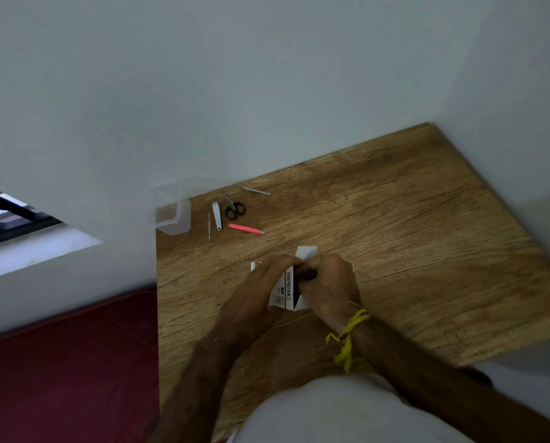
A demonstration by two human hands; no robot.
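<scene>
A tear in the thin card is being risked most. The open flap (306, 251) of the small white box (284, 294) is standing up past the fingertips while a dark thing (306, 275) at its mouth is being pinched by the curled fingers of the right hand (328, 282). A pull made sharply or at an angle could rip the flap at its fold or crush a wall. A slip is also being risked, since the box is being steadied from one side only by the left hand (262, 282), whose fingers are being wrapped round its left wall and far edge. Were that grip eased, the box could be dragged across the surface (411, 219), and contents freed suddenly could be flung toward the scissors (234, 207), the nail clipper (216, 215) and the pink tweezers (246, 229) farther back. The box is being held between both hands, close in front of the person and well apart from those tools and the clear container (171, 214). Whether it is resting on the surface or being lifted just off it cannot be told. It is showing as a narrow white carton with black lettering down one face, a printed label near its nearer end and a dark inner side.
</scene>
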